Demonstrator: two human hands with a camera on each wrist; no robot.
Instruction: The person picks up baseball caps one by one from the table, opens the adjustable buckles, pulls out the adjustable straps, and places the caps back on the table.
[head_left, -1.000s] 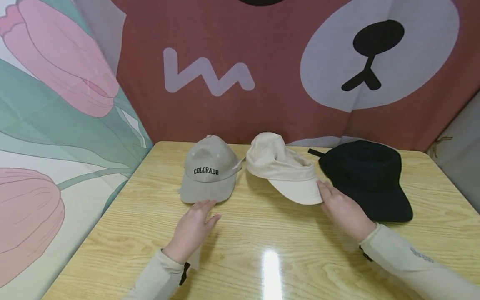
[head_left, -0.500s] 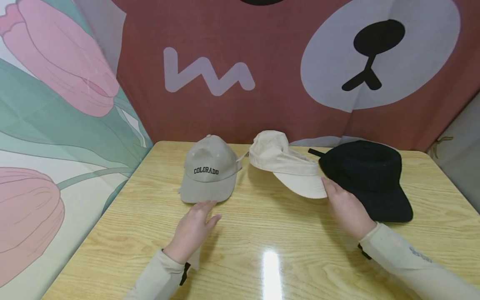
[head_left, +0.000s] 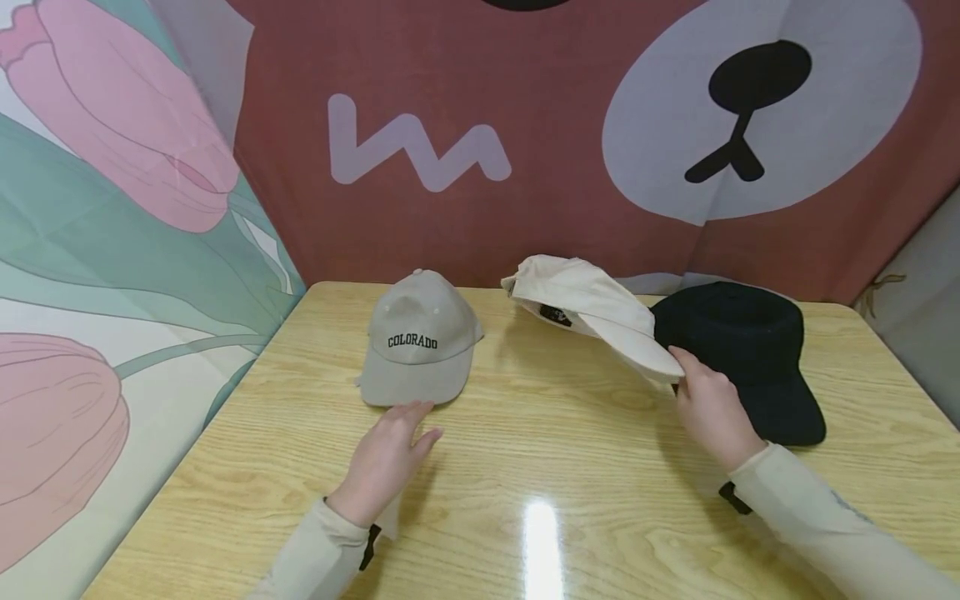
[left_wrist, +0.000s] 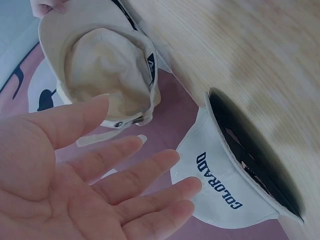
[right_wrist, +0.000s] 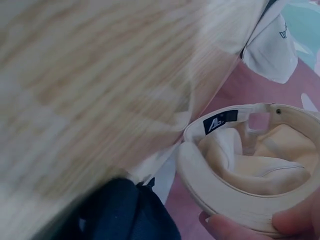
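My right hand [head_left: 716,408] pinches the brim of a cream cap [head_left: 585,292], thumb on one face and fingers on the other in the right wrist view. This cap [right_wrist: 235,190] hangs tilted above the table, its hollow inside and a black label showing. A grey cap [head_left: 420,325] lettered COLORADO sits on the table at the left, brim towards me. My left hand [head_left: 386,454] is at that brim with its fingers stretched out; whether they touch it I cannot tell. In the left wrist view the left palm [left_wrist: 75,195] holds nothing.
A black brimmed hat [head_left: 738,358] lies on the wooden table [head_left: 480,475] at the right, partly behind the cream cap and my right hand. A red-brown cloth [head_left: 450,225] with a cartoon face hangs at the back, and a tulip-print cloth [head_left: 150,275] at the left.
My right hand has moved right and slightly back, raising and tipping the cream cap so its underside shows; it now covers part of the black hat. The left hand and grey cap stayed put.
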